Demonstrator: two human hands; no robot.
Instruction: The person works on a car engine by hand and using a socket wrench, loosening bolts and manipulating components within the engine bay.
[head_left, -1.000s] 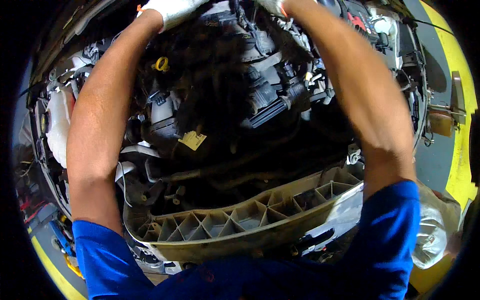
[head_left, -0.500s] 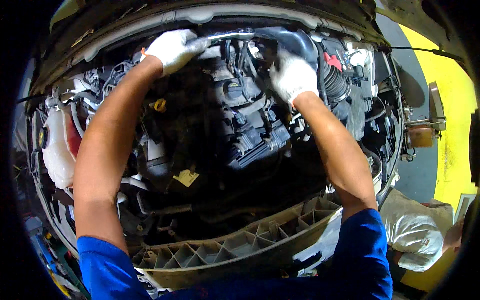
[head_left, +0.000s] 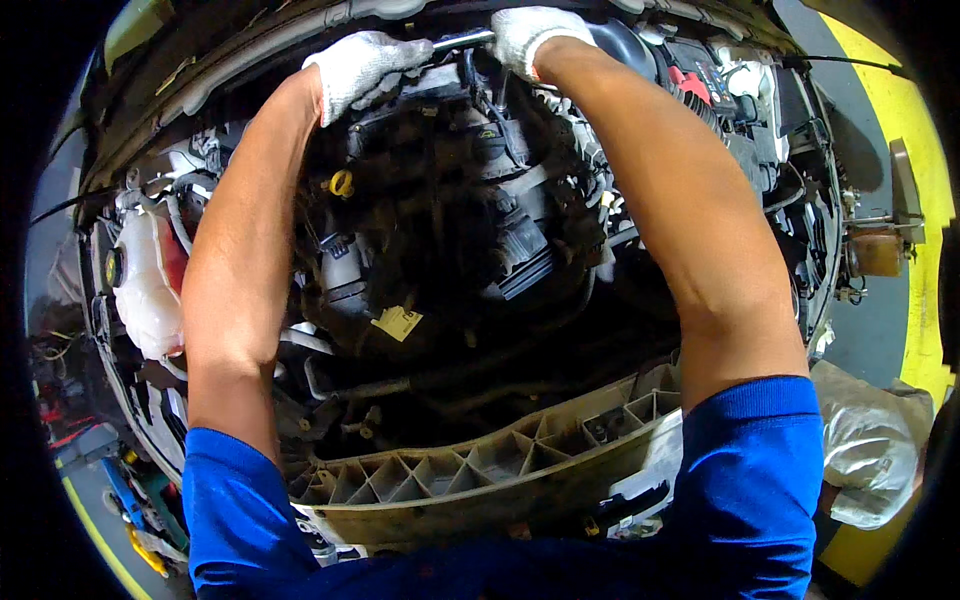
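Coolant reservoir (head_left: 145,285), white, at far left of engine bay. Left hand (head_left: 362,68), gloved, clenched on one end of metal tool handle (head_left: 462,39) at rear of engine (head_left: 450,220). Right hand (head_left: 535,35), gloved, grasping other end. Yellow dipstick ring (head_left: 342,184) below. Red battery cap (head_left: 687,80) at right.

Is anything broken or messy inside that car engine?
Nothing looks spilled or broken. The one odd bit is a crumpled clear plastic sheet bunched at the car's front corner. Both gloved hands, left hand and right hand, grip a silver metal tool deep in the engine bay.
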